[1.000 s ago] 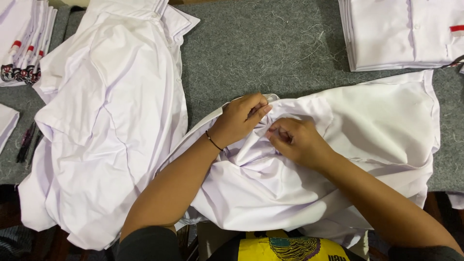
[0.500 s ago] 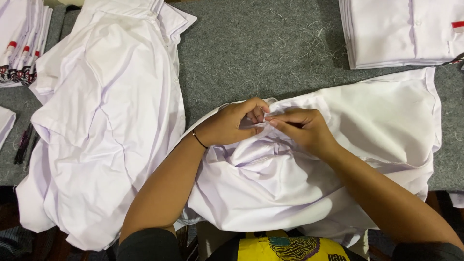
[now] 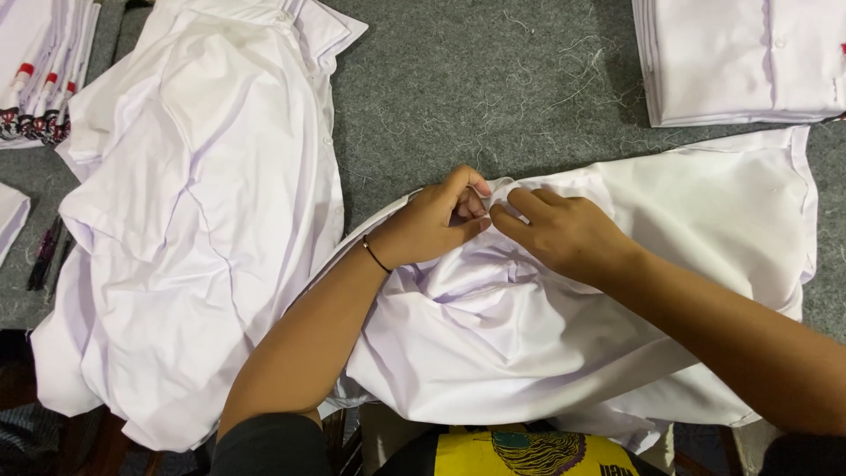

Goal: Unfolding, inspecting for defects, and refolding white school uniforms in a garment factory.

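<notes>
Two bare hands meet at the upper edge of a white shirt (image 3: 546,335) spread across the near part of a grey felt-covered bench (image 3: 493,88), seen from the head camera looking straight down. Left hand (image 3: 432,220), with a thin dark bracelet (image 3: 376,256) at the wrist, is curled closed, its fingertips (image 3: 471,189) pinching a small fold of the shirt's edge. Right hand (image 3: 564,234) lies knuckles up just beside it, thumb and forefinger closed on the same bunched edge, so that the two hands touch or nearly touch at the fingertips. Fabric below the hands is gathered into soft creases and runs down to the near bench edge, where it overhangs toward the person's lap; the right part of the shirt lies flatter and reaches toward the right edge of the view. Both forearms enter from the bottom, the right one resting across the cloth.

Left of the held shirt, touching or overlapping it along the left forearm, lies a loose heap of white shirts (image 3: 194,220), crumpled, with a collar visible at its top. A neat stack of folded white shirts (image 3: 740,57) sits at the upper right, apart from the hands. At the upper left corner is another folded stack with red and dark trim (image 3: 35,79). Loose pale threads (image 3: 564,79) are scattered on the bare felt between the piles
</notes>
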